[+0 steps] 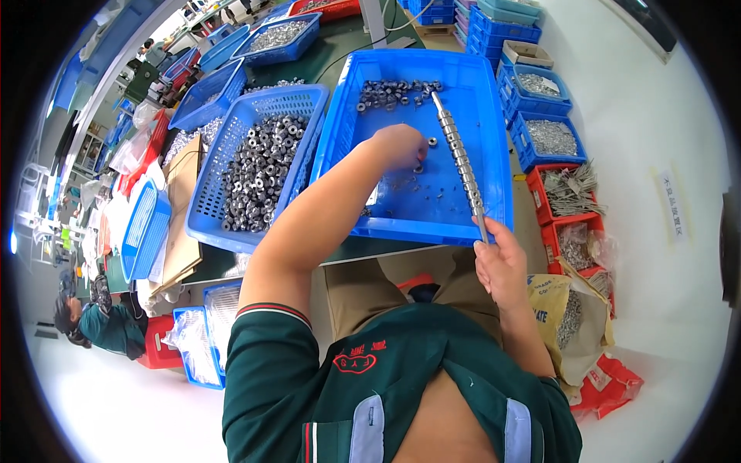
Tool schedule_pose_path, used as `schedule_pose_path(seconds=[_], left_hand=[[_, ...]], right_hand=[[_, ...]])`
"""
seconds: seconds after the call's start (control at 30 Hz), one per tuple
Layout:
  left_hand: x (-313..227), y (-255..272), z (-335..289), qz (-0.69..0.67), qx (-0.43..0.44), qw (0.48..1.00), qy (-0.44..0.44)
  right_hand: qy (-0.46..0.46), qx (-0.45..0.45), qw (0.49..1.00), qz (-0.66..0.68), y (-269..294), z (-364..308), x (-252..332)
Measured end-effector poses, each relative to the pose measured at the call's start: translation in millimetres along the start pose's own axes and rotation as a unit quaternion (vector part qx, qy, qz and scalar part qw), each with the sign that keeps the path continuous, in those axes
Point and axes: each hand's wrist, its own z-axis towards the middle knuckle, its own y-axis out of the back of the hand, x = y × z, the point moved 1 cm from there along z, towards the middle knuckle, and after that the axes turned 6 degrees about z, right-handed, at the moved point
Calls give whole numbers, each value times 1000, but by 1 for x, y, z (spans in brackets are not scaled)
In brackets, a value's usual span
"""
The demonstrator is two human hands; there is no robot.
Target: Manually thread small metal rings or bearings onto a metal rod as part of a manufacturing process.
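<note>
Right hand (502,262) grips 1 ringed rod (461,162), left hand (405,147) over blue tray (421,65)

Stacked blue crates (511,34), red bins (538,202) and an open yellow sack (545,296) form a row at right.

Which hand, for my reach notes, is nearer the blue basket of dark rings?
Left hand: over the tray, right of the basket; the right hand, holding the ringed rod, is farther right.

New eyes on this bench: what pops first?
The rectangular blue plastic tray at centre, with dark metal rings at its far end. Over its right side slants a silvery metal rod lined with rings, its near end in the right hand. Left of the tray, a perforated blue plastic basket holds a bigger heap.
</note>
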Motion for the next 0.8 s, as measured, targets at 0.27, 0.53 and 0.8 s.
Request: schedule_pose_path(seconds=[0.27, 0.53, 0.8], left_hand=[[10, 10, 3, -96, 20, 995, 23], [34, 43, -20, -658, -84, 748, -6], [24, 49, -23, -720, -61, 685, -90]], right_hand=[[5, 7, 1000, 2, 1, 3, 0], [-9, 15, 1000, -1, 3, -1, -1], [-14, 30, 999, -15, 7, 1, 2]])
